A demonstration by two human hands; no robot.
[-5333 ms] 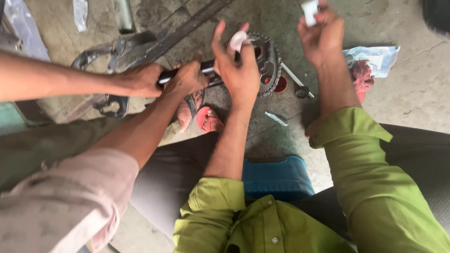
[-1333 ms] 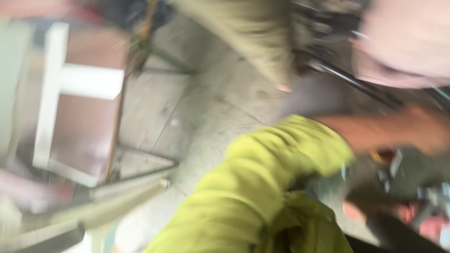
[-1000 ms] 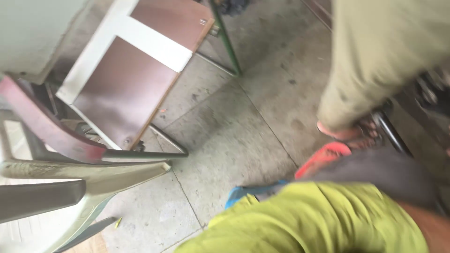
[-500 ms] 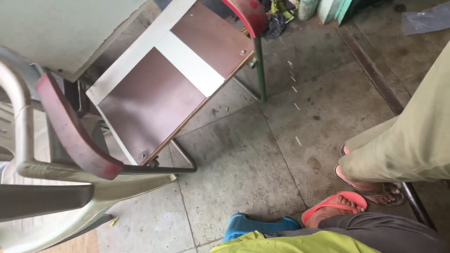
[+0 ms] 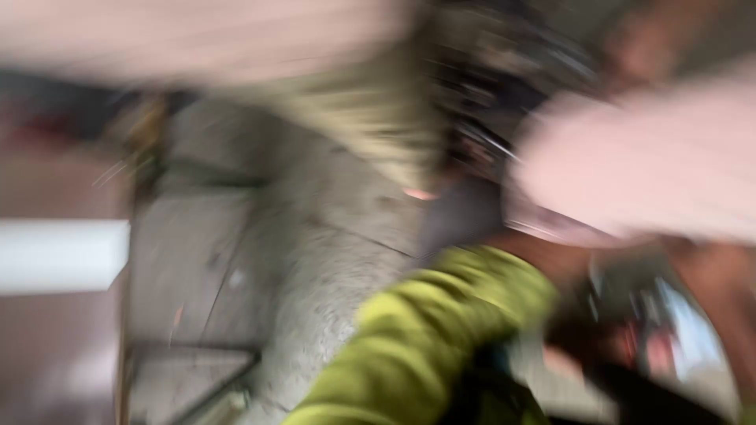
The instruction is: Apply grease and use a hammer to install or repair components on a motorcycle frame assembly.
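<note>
The view is heavily smeared by camera motion. My left arm in a yellow-green sleeve point(image 5: 441, 330) reaches from the bottom centre toward the right. Its bare forearm point(image 5: 551, 264) passes under another person's pale pink sleeve point(image 5: 654, 181). My left hand lies in the dark blurred area at the lower right, and I cannot make out its fingers or anything in them. My right hand is not visible. Dark metal parts point(image 5: 488, 118) show as a blur at the upper centre-right.
Grey concrete floor point(image 5: 307, 260) fills the middle. A brown and white chair seat point(image 5: 55, 260) is at the left edge. Another person's light-coloured trouser leg point(image 5: 370, 118) crosses the top centre.
The camera has swung back from the chairs and floor on the left toward the right. My green sleeve and the other person's pink sleeve are in view again, now blurred.
</note>
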